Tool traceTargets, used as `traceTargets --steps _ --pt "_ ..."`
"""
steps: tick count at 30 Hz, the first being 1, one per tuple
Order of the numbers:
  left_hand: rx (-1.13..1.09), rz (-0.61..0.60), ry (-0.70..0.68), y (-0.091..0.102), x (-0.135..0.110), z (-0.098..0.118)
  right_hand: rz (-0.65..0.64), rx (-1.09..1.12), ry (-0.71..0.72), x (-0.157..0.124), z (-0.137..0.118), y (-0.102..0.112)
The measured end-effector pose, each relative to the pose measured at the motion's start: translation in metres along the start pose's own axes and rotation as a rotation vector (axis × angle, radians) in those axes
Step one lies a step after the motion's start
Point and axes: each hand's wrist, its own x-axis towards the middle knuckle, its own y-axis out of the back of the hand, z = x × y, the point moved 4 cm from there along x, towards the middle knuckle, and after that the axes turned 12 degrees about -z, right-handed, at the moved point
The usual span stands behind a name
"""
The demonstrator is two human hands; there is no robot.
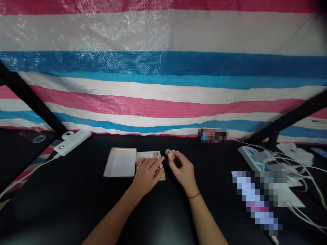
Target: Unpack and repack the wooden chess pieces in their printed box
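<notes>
A shallow cream box tray [164, 176] holds round Chinese chess pieces, one of them a piece [156, 154] with a red character. My left hand [147, 172] lies across the tray, its fingers stretched out and covering most of the pieces inside. Just right of the tray, my right hand [182, 168] pinches a pale chess piece [171, 156] between thumb and fingertips. Beside and behind those fingertips stand a red-marked piece [167, 152] and more pieces, partly hidden. An open box lid [120, 162] with a white inside adjoins the tray on the left.
A white power bank [73, 143] with a cable lies at the back left. On the right are a power strip [251, 158], tangled white cables [304, 170] and a blurred-out object [255, 204]. A striped plastic sheet [163, 109] hangs behind the black table [76, 204].
</notes>
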Motion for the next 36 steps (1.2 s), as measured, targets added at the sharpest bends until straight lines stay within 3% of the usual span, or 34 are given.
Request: traceTargets --steps 2,4,8,17,36 --pt "-0.015 0.017 0.009 0.003 0.001 -0.001 0.123 -0.066 -0.121 0.001 0.023 0.012" --pt "-0.034 0.019 0.000 0.006 0.001 -0.003 0.162 -0.119 -0.219 0.002 0.045 0.019" --pt "-0.047 0.024 0.006 0.010 0.002 -0.007 0.115 -0.176 -0.200 0.006 0.066 0.019" --pt "-0.083 -0.011 0.022 0.006 0.001 -0.009 0.029 -0.290 -0.073 0.010 0.069 0.004" --pt "-0.066 -0.050 0.072 0.007 0.002 -0.013 -0.022 -0.197 -0.137 0.009 0.070 0.006"
